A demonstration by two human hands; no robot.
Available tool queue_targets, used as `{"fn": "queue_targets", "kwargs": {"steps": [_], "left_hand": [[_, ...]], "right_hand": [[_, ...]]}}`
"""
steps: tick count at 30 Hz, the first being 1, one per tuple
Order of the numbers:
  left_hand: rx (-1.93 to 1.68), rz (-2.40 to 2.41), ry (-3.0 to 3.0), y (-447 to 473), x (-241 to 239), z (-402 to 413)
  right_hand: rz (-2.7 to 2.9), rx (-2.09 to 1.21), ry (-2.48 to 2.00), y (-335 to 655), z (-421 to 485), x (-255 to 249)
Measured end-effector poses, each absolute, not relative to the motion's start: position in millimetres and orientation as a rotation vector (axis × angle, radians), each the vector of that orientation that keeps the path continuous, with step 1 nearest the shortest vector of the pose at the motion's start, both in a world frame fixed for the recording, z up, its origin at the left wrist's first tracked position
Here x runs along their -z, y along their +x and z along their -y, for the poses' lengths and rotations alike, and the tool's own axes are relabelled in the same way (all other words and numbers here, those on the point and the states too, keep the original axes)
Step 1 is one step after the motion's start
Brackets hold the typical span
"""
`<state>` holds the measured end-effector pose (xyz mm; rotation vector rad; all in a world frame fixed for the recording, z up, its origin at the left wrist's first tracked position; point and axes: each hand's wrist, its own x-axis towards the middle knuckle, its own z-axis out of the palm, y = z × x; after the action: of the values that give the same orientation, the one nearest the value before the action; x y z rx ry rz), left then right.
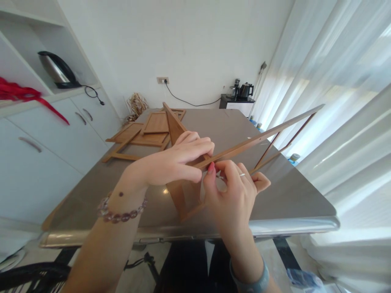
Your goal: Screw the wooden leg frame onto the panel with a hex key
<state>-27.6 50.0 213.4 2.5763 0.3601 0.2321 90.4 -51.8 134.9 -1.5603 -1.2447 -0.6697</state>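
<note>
A partly joined wooden frame point(262, 138) stands tilted on the table, with a long rail rising to the right and a wide wooden panel point(174, 124) leaning up at the left. My left hand point(180, 158) is closed over the corner where rail and panel meet, thumb on the near side. Just below the rail, my right hand point(230, 183) pinches with thumb and forefinger close to the joint. A bit of thin metal shows between its fingers, too small to name. My palm hides the rest of it.
Flat wooden panels point(155, 124) and an L-shaped wooden piece point(122, 152) lie at the back left of the grey table point(290, 195). A kettle point(58, 69) sits on the left shelf. White curtains point(345, 81) hang along the right side.
</note>
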Motion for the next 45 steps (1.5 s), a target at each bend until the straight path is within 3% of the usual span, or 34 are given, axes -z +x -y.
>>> {"fn": "queue_targets", "kwargs": {"steps": [25, 33, 45], "left_hand": [[-0.162, -0.334, 2.613, -28.3, -218.0, -55.8], [-0.189, -0.243, 2.653, -27.6, -215.7, -61.6], [-0.188, -0.18, 2.653, -26.6, -212.6, -68.2]], "right_hand": [[1.54, 0.981, -1.301, 126.7, 42.9, -140.0], [1.672, 0.979, -1.387, 133.7, 50.4, -140.0], [1.752, 0.712, -1.545, 142.3, 62.4, -160.8]]}}
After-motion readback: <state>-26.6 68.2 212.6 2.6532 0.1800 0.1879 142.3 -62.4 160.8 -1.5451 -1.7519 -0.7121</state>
